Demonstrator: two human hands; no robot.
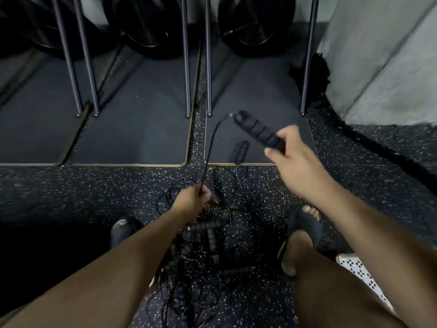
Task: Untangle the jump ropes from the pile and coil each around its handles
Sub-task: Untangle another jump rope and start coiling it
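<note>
While a ribbed black handle (259, 132) is gripped in the raised right hand (292, 153), its thin rope (211, 147) is pinched by the left hand (192, 200) above the tangled pile (201, 263) lying on the speckled floor (71, 192) between the feet.

ribbed black foam handle (257, 131) raised & tilted, thin black cord (209, 152) hanging from its tip. 2nd handle (241, 151) lies on a mat (260, 91); tangled pile (201, 268) of ropes on the floor (94, 185) below.

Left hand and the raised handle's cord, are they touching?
Touching. Head view shows the left hand pinching the cord, which runs up to the handle the right hand grips.
</note>
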